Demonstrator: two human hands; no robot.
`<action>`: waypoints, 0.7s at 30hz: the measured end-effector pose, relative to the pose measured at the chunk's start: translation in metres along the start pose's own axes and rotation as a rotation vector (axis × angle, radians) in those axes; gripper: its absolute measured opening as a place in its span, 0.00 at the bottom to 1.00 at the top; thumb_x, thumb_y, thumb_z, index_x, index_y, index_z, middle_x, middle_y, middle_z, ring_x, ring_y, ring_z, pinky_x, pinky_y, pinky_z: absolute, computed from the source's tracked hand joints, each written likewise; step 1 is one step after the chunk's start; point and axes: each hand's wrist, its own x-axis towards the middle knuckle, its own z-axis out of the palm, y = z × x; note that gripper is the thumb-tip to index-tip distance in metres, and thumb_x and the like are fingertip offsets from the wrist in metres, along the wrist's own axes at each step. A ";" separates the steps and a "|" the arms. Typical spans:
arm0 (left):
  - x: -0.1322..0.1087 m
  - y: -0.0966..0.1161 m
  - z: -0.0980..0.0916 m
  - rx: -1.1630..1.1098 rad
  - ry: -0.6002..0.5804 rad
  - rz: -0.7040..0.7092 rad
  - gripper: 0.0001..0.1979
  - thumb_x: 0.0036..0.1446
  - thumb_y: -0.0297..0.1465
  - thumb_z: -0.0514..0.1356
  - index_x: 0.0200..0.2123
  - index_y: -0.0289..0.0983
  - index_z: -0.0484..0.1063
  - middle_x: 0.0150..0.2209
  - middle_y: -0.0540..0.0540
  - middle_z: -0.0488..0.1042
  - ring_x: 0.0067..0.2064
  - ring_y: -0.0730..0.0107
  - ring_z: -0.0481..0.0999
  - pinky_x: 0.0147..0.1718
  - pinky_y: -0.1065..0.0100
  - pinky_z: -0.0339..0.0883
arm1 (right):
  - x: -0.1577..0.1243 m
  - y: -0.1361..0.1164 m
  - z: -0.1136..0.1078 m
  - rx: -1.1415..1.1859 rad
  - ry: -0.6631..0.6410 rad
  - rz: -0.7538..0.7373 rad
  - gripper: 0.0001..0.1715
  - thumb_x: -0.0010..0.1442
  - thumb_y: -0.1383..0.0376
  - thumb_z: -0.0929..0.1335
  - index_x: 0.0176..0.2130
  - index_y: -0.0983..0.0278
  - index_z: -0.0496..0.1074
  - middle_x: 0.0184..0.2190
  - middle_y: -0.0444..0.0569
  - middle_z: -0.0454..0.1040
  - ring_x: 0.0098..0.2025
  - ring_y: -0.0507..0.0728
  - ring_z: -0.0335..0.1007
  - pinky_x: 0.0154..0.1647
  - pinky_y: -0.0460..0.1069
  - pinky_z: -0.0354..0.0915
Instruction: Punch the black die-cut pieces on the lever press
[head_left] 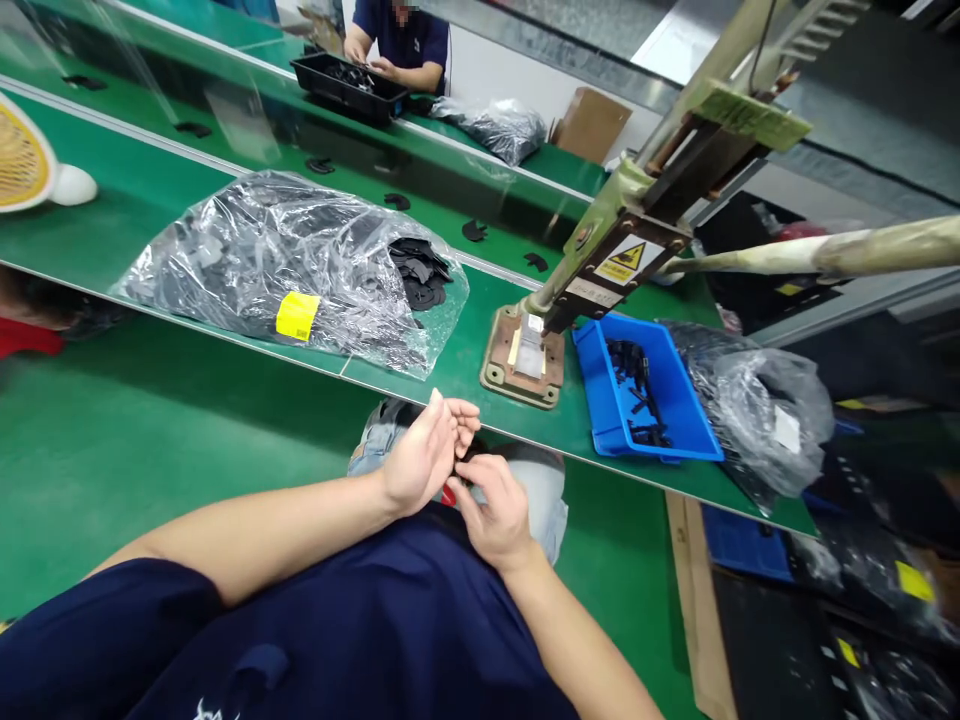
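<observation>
Above my lap, just in front of the bench edge, my left hand point(427, 455) is held with the palm turned inward. Its thumb is stretched out, its fingers are loosely curled, and I see nothing held in it. Close beside it, my right hand point(496, 508) is closed in a pinch, its fingertips near the left palm. Something dark shows by these fingertips, too small and hidden to name. Beyond my hands stands a green hand press point(521, 360) on the bench. Left of it lies a clear plastic bag point(300, 250) of flat black curved parts point(421, 272).
Right of the press sit a blue bin point(679, 400) of small black parts and another plastic bag point(772, 410). The press lever point(825, 250) reaches out rightward. Black pieces point(474, 231) lie spaced along the green belt. Across it, a co-worker point(412, 45) handles parts over a black tray point(349, 100).
</observation>
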 end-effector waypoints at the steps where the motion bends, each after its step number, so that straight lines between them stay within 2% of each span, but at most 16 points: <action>1: -0.002 0.000 0.000 0.018 -0.022 0.035 0.31 0.69 0.58 0.53 0.44 0.35 0.74 0.38 0.44 0.72 0.37 0.69 0.70 0.40 0.69 0.68 | -0.001 0.000 -0.001 0.005 0.034 0.001 0.18 0.63 0.69 0.72 0.52 0.57 0.73 0.42 0.52 0.79 0.43 0.57 0.78 0.42 0.54 0.78; 6: -0.007 -0.007 -0.016 0.246 -0.154 0.235 0.27 0.69 0.55 0.55 0.50 0.38 0.75 0.48 0.40 0.74 0.51 0.58 0.72 0.53 0.61 0.67 | -0.010 0.005 -0.009 0.065 0.161 0.013 0.26 0.63 0.71 0.72 0.57 0.53 0.67 0.42 0.49 0.81 0.43 0.58 0.82 0.42 0.57 0.80; 9: -0.006 -0.009 -0.031 0.478 -0.238 0.351 0.24 0.71 0.52 0.54 0.53 0.39 0.75 0.50 0.39 0.73 0.54 0.55 0.71 0.58 0.57 0.64 | -0.015 0.011 -0.014 0.116 0.192 0.015 0.30 0.62 0.71 0.72 0.58 0.51 0.64 0.43 0.48 0.82 0.43 0.59 0.84 0.42 0.59 0.82; 11: -0.004 -0.009 -0.038 0.619 -0.303 0.391 0.22 0.72 0.49 0.54 0.54 0.40 0.75 0.51 0.38 0.72 0.55 0.54 0.71 0.59 0.55 0.64 | -0.016 0.017 -0.016 0.146 0.197 0.015 0.30 0.62 0.71 0.73 0.58 0.50 0.64 0.43 0.47 0.83 0.43 0.59 0.84 0.43 0.59 0.83; 14: 0.000 -0.004 -0.043 0.779 -0.396 0.413 0.17 0.70 0.42 0.60 0.56 0.40 0.74 0.51 0.37 0.73 0.54 0.54 0.73 0.58 0.53 0.66 | -0.016 0.026 -0.019 0.190 0.202 0.017 0.30 0.62 0.71 0.73 0.58 0.49 0.64 0.44 0.47 0.83 0.43 0.59 0.84 0.43 0.59 0.83; 18: 0.006 0.000 -0.041 0.918 -0.430 0.421 0.17 0.62 0.33 0.68 0.54 0.41 0.74 0.50 0.37 0.76 0.53 0.54 0.75 0.56 0.53 0.69 | -0.014 0.036 -0.019 0.248 0.214 0.030 0.33 0.61 0.73 0.73 0.59 0.48 0.64 0.45 0.47 0.83 0.44 0.58 0.84 0.44 0.59 0.83; 21: 0.010 0.000 -0.036 0.967 -0.457 0.395 0.14 0.63 0.30 0.67 0.52 0.41 0.75 0.48 0.38 0.78 0.50 0.55 0.78 0.53 0.55 0.71 | -0.012 0.040 -0.019 0.274 0.229 0.051 0.33 0.61 0.73 0.73 0.59 0.48 0.64 0.45 0.47 0.83 0.44 0.59 0.84 0.43 0.59 0.83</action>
